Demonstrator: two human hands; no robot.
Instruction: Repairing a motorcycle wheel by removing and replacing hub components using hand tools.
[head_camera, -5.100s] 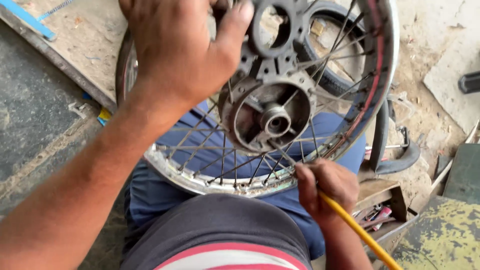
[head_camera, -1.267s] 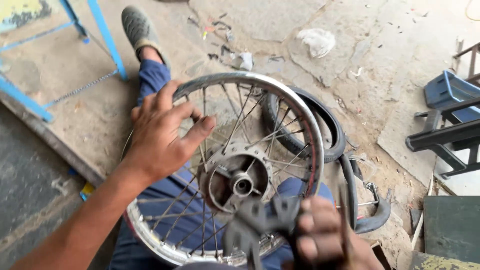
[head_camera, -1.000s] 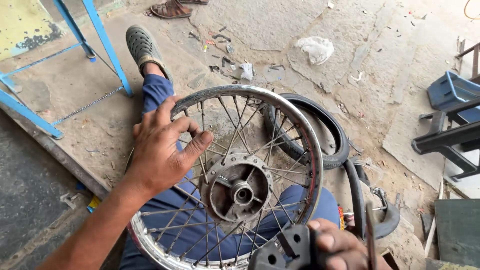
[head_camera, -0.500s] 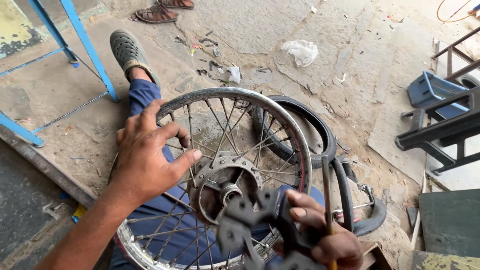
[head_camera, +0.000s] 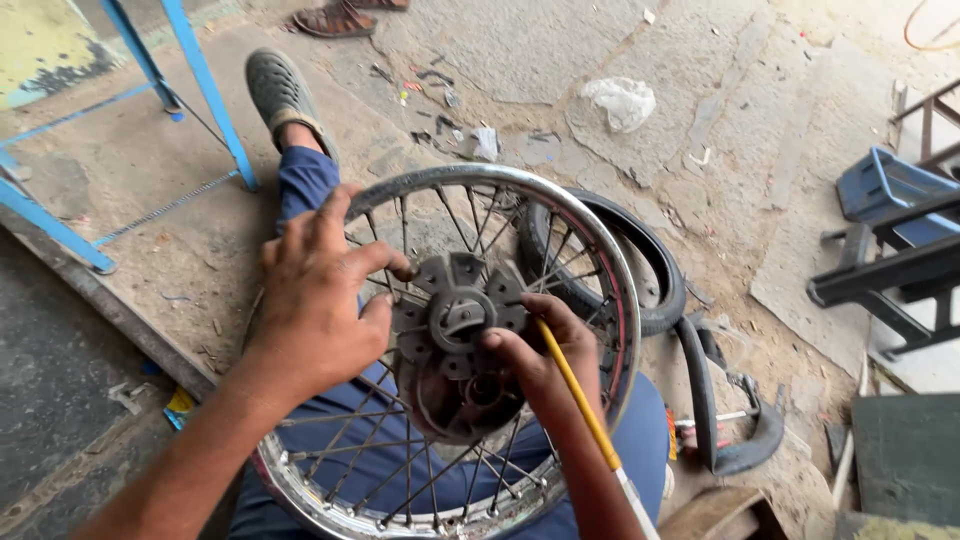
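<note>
Lifted from the lower edge, the dark toothed hub piece (head_camera: 458, 312) now sits on the spoked wheel (head_camera: 450, 350) mid-frame, my right hand (head_camera: 535, 352) gripping it and a yellow-handled tool (head_camera: 580, 405), left hand (head_camera: 318, 300) clasping spokes

Single head view, close, steeply downward over lap.
</note>
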